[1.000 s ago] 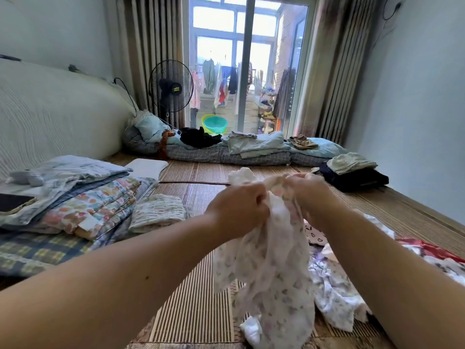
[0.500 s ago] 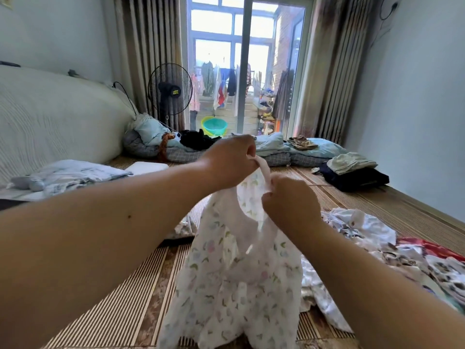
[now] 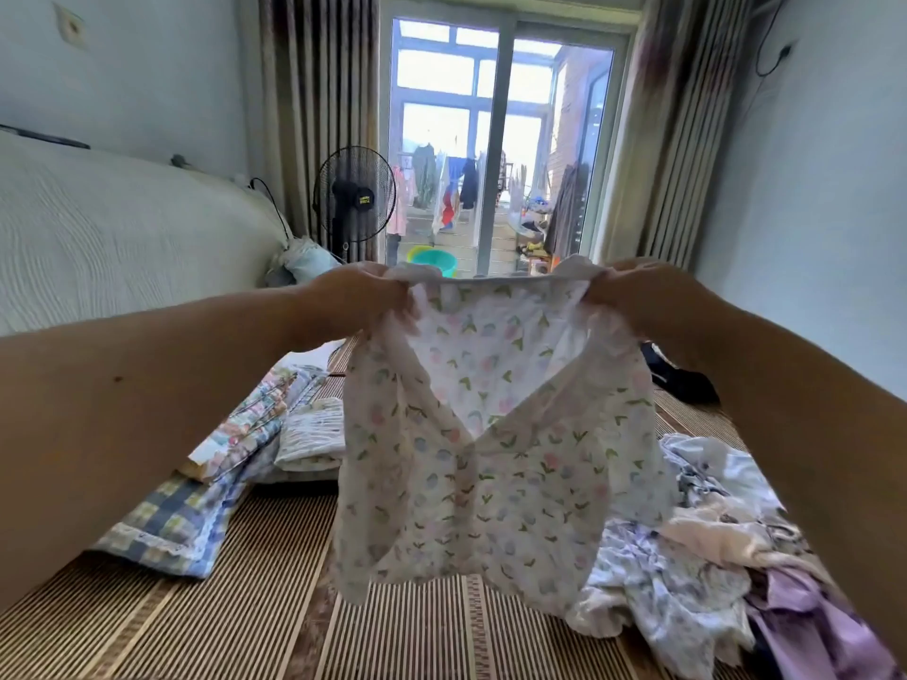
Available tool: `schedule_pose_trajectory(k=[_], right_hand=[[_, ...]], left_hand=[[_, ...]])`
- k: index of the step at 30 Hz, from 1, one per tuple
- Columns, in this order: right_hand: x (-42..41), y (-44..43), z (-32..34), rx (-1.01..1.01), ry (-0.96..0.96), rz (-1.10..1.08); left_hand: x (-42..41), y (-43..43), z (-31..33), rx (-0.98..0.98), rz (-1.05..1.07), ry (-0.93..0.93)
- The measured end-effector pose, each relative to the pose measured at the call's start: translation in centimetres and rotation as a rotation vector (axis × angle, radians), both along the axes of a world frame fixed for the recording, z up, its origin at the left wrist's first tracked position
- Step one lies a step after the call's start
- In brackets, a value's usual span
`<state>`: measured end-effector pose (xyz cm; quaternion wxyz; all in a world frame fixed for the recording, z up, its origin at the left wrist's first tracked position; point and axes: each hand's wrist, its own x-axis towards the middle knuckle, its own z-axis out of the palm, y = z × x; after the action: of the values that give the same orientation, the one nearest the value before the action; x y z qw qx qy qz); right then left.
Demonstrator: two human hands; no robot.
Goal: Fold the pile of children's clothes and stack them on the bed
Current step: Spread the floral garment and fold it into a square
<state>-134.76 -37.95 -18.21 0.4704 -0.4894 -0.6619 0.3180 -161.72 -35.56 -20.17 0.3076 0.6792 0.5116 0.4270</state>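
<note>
A small white top with a pastel tulip print (image 3: 491, 463) hangs spread out in the air in front of me. My left hand (image 3: 358, 299) grips its left shoulder and my right hand (image 3: 638, 292) grips its right shoulder, both at about chest height. The garment's open V front faces me and its hem hangs just above the striped bed mat (image 3: 235, 625). A loose pile of unfolded children's clothes (image 3: 706, 547) lies on the mat at the lower right. A small folded white garment (image 3: 314, 434) rests at the left.
Folded quilts and a checked blanket (image 3: 206, 493) lie on the left side of the mat beside the padded headboard (image 3: 113, 233). A standing fan (image 3: 353, 198) and glass balcony doors are at the far end. A dark bundle (image 3: 687, 380) sits at the right.
My hands have moved apart and upward, stretching the bunched top out flat by its shoulders. The view has tilted up with it.
</note>
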Motion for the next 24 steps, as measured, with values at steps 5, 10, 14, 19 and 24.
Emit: schedule_pose_trajectory(k=[5,10,14,19,24], right_hand=[[-0.4,-0.9,1.2,-0.042,0.174,0.006],[0.2,-1.6,2.2,-0.116,0.062,0.047],[0.6,-1.2,2.1,-0.138,-0.057,0.135],[-0.1,3.0,-2.6,-0.239,-0.177,0.061],[-2.0,10.8,-11.3,-0.431,-0.317,0.004]], left_hand=[[-0.4,-2.1,1.3,0.021,-0.144,-0.155],[-1.2,-4.5,2.9,0.066,-0.27,-0.003],[-1.9,-4.4,2.9,0.044,-0.236,0.099],[-1.5,-0.8,-1.4,-0.14,-0.116,0.161],[-2.6,7.5,-10.9,-0.311,0.035,0.271]])
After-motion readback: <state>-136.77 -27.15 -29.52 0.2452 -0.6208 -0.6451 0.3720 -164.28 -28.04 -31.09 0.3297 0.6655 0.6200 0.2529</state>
